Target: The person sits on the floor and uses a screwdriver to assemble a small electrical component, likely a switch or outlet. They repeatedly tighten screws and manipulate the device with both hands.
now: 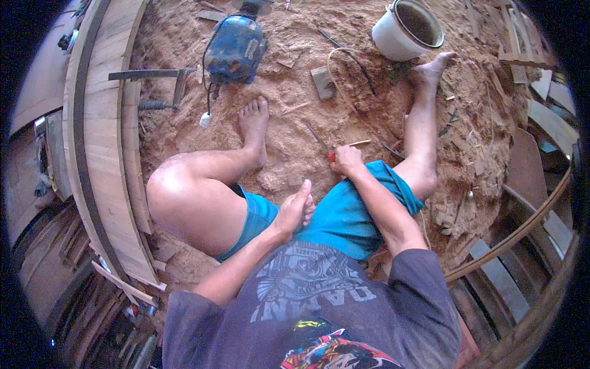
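Observation:
My right hand (349,161) grips the red handle of a tool (331,157) beside my right thigh. From the handle a thin, dark shaft points up and to the left, like that of a screwdriver; its tip is hard to make out against the sawdust. Over my lap, close to the blue shorts (335,215), my left hand (294,212) is held with its thumb raised and its fingers curled in. Whatever lies inside those fingers, if anything, is hidden.
Sawdust (289,132) covers the ground. Ahead stand a blue electric motor (233,52) with a white plug (205,119) and a white bucket (390,40). A wood block (322,83) lies near a pale cord (330,66). Planks (101,123) run along the left; more boards (501,280) lie right.

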`<move>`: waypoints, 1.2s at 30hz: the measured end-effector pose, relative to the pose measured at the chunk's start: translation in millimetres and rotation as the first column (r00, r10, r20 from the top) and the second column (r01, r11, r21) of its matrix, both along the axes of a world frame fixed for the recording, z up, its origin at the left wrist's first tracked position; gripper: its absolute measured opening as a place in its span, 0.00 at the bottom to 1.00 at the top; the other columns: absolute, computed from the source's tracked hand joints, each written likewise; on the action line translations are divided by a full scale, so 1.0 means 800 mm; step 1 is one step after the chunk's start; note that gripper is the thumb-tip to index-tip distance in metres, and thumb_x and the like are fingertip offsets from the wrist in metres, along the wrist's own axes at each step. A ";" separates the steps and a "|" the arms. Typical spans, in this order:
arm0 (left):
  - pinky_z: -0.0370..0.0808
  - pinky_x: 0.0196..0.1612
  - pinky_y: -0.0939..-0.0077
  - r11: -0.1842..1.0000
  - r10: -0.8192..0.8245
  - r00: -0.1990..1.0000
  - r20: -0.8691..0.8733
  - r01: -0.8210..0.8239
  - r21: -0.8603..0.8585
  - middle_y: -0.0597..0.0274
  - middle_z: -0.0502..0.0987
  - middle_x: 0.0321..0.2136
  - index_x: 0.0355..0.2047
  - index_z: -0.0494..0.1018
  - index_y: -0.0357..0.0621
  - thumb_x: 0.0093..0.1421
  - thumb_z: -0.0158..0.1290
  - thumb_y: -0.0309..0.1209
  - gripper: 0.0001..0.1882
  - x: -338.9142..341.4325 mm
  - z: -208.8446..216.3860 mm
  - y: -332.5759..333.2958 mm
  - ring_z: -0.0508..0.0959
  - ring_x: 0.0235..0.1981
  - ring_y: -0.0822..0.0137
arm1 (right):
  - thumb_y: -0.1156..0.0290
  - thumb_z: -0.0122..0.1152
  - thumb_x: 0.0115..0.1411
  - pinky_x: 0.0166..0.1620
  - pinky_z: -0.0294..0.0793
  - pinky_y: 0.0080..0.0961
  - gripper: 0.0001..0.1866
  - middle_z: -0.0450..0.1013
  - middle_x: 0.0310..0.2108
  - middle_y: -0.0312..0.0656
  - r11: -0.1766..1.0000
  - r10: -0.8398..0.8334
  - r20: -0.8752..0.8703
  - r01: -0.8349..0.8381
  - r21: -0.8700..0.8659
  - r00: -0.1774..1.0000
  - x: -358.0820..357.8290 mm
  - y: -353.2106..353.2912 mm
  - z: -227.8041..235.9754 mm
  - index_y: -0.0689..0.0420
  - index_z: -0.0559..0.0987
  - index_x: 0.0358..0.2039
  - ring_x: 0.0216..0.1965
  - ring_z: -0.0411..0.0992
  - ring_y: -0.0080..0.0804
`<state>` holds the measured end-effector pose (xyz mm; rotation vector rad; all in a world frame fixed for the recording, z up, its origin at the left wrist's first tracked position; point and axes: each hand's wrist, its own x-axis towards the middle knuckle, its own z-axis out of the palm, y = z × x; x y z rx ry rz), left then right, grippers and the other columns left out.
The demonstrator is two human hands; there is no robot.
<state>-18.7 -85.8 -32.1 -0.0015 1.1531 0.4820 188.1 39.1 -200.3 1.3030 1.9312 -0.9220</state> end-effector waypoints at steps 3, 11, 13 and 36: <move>0.67 0.24 0.76 1.000 0.029 1.000 0.006 -0.029 0.007 0.70 0.66 0.22 0.28 0.62 0.53 0.73 0.42 0.68 0.32 0.000 0.002 0.002 0.68 0.22 0.73 | 0.60 0.66 0.62 0.45 0.82 0.56 0.22 0.82 0.39 0.57 0.958 -0.215 -0.125 0.234 0.163 0.969 -0.004 -0.010 0.033 0.59 0.76 0.52 0.43 0.82 0.60; 0.66 0.24 0.76 0.992 0.123 0.992 0.016 -0.123 0.014 0.70 0.65 0.22 0.27 0.62 0.53 0.73 0.42 0.68 0.32 -0.009 0.008 0.003 0.67 0.21 0.72 | 0.67 0.62 0.68 0.44 0.77 0.57 0.14 0.77 0.40 0.64 0.663 -0.260 -0.700 0.650 0.371 0.665 -0.009 0.002 0.076 0.58 0.72 0.50 0.42 0.78 0.69; 0.66 0.23 0.76 0.987 0.161 0.986 0.041 -0.160 -0.010 0.70 0.65 0.21 0.26 0.62 0.54 0.73 0.42 0.69 0.33 -0.014 0.013 0.004 0.67 0.21 0.72 | 0.65 0.63 0.68 0.44 0.78 0.56 0.17 0.79 0.37 0.60 0.725 -0.385 -0.512 0.595 0.347 0.768 0.001 0.007 0.063 0.58 0.71 0.52 0.40 0.78 0.67; 0.67 0.24 0.75 0.940 0.331 0.919 0.216 -0.340 0.009 0.69 0.63 0.22 0.25 0.62 0.53 0.68 0.42 0.75 0.37 -0.032 0.014 0.006 0.68 0.23 0.70 | 0.72 0.78 0.60 0.51 0.80 0.27 0.13 0.83 0.43 0.38 0.620 -0.540 -0.776 0.778 -0.105 0.325 0.102 -0.117 0.387 0.57 0.83 0.44 0.46 0.81 0.27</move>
